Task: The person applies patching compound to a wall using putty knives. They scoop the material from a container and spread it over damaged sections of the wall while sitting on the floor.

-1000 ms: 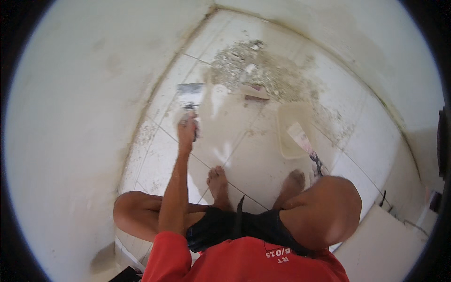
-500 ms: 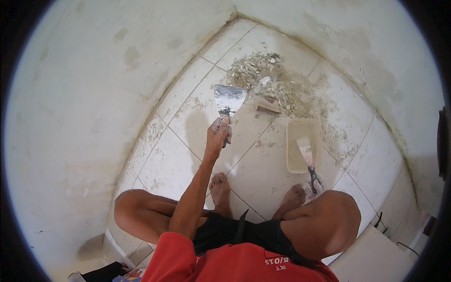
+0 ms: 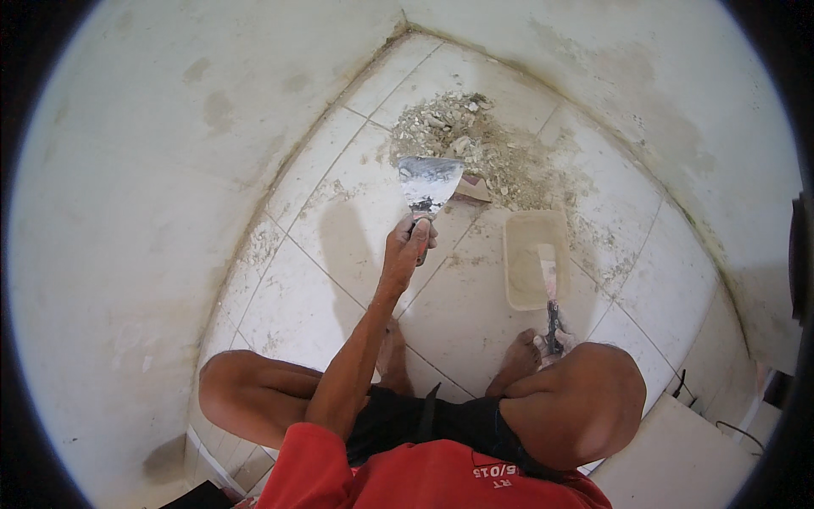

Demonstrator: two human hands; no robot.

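Out in front of me, my left hand (image 3: 411, 242) is closed round the handle of a wide putty knife (image 3: 428, 180), its broad metal blade smeared with white and grey. Low on the right, my right hand (image 3: 555, 343) grips the dark handle of a narrower putty knife (image 3: 549, 280). That pale-smeared blade reaches over a cream rectangular plastic tub (image 3: 511, 254) on the floor. Partly behind the wide blade lies a folded piece of sandpaper or card (image 3: 473, 190); which it is I cannot tell. My right knee stands close to my right hand.
A heap of broken plaster rubble and dust (image 3: 462, 127) lies on the white tiled floor (image 3: 339, 246) near the corner. Stained pale walls (image 3: 212, 170) rise on both sides. A light flat-topped piece (image 3: 687, 458) with a dark cable stands at the lower right. My feet rest between the knees.
My left hand and its wide putty knife have shifted slightly right, the blade now covering part of the folded piece. The right-hand knife has turned more upright. The whole view has shifted a little.
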